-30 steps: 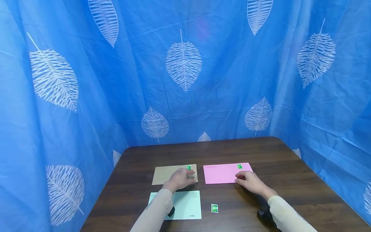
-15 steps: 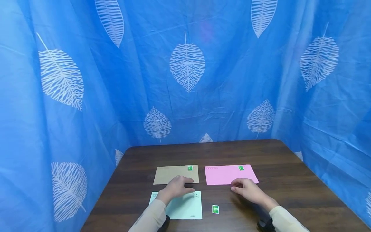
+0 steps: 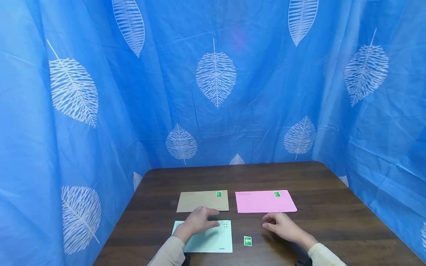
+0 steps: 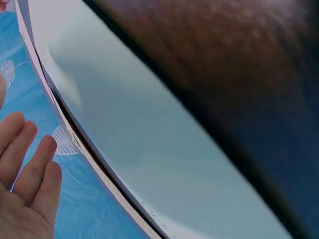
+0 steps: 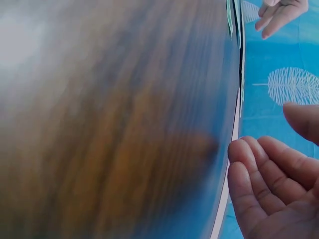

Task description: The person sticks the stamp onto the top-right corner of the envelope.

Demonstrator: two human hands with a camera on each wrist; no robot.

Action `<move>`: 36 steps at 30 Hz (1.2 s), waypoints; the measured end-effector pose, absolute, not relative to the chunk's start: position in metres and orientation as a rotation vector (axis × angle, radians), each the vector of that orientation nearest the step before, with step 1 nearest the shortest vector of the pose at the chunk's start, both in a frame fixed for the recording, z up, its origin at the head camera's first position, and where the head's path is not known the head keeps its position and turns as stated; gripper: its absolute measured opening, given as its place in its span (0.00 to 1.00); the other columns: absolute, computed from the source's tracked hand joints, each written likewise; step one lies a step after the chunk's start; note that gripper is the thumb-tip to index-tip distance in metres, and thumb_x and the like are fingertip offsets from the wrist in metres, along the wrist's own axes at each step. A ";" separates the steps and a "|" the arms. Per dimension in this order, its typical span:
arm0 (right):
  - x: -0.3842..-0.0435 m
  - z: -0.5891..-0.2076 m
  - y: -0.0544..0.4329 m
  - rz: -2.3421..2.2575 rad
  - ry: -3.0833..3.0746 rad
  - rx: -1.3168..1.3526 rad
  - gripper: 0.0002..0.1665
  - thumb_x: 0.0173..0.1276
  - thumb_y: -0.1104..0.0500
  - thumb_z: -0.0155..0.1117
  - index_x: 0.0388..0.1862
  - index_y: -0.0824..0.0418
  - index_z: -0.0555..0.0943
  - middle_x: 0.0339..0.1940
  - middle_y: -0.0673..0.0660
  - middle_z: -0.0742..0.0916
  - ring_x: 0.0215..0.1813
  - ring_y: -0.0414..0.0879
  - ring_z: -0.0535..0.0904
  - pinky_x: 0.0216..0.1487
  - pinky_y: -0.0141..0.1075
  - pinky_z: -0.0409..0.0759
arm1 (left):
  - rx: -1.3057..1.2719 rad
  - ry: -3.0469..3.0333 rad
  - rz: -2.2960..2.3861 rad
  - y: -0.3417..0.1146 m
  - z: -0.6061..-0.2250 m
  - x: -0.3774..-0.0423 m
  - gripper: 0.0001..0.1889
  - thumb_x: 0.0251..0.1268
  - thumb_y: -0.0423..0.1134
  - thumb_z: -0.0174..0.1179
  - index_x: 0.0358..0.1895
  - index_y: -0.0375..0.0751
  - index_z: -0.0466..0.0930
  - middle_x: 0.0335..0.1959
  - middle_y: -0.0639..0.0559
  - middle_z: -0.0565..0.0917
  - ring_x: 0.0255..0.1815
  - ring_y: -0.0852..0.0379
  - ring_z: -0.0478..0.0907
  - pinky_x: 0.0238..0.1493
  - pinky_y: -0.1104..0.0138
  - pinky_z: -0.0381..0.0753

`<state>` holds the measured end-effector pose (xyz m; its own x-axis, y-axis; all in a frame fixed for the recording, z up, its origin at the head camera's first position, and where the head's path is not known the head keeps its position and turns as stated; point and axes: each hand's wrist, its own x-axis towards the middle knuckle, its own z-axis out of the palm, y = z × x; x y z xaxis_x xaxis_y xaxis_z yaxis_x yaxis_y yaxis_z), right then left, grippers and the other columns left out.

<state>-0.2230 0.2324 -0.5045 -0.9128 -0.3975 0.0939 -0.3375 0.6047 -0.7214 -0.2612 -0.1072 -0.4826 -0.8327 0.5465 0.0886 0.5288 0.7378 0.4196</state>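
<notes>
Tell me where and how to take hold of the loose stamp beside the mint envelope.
Probably best to pinch the loose stamp by its right edge, coming from the right: it looks flat on the table, so only a thin edge offers grip. The right hand is on that side, while the mint envelope lies to the left.

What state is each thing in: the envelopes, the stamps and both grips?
Tan envelope: flat, with a stamp at its upper right.
Pink envelope: flat, with a stamp at its upper right.
Mint envelope: flat, its upper-right printed box unstamped.
Loose stamp: lying picture side up on the table.
Left grip: holding nothing, above the mint envelope.
Right grip: holding nothing, fingers loosely curled.
</notes>
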 end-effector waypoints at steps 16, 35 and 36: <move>-0.225 -0.514 0.215 -1.339 2.609 -0.751 0.16 0.61 0.63 0.71 0.43 0.73 0.81 0.36 0.56 0.87 0.36 0.31 0.78 0.37 0.28 0.81 | 0.839 2.867 0.625 -0.110 -0.485 -0.254 0.24 0.55 0.47 0.75 0.56 0.44 0.86 0.54 0.53 0.88 0.58 0.53 0.84 0.58 0.61 0.83; -0.228 -0.505 0.190 -1.204 2.581 -0.725 0.11 0.60 0.62 0.73 0.37 0.67 0.83 0.27 0.49 0.83 0.28 0.35 0.76 0.28 0.28 0.77 | 0.856 2.870 0.589 -0.117 -0.490 -0.257 0.25 0.49 0.45 0.78 0.53 0.43 0.87 0.53 0.53 0.88 0.56 0.55 0.84 0.56 0.63 0.83; -0.228 -0.505 0.189 -1.198 2.582 -0.725 0.10 0.59 0.63 0.74 0.37 0.67 0.83 0.26 0.49 0.83 0.27 0.35 0.76 0.28 0.28 0.76 | 0.860 2.867 0.584 -0.117 -0.490 -0.256 0.25 0.49 0.45 0.78 0.53 0.44 0.87 0.53 0.54 0.88 0.56 0.56 0.84 0.56 0.63 0.83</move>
<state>-0.2277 0.1889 -0.5055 -0.8588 -0.5119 0.0211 -0.3467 0.5503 -0.7596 -0.2565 -0.1170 -0.4902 -0.8370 0.5468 0.0217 0.5118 0.7681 0.3848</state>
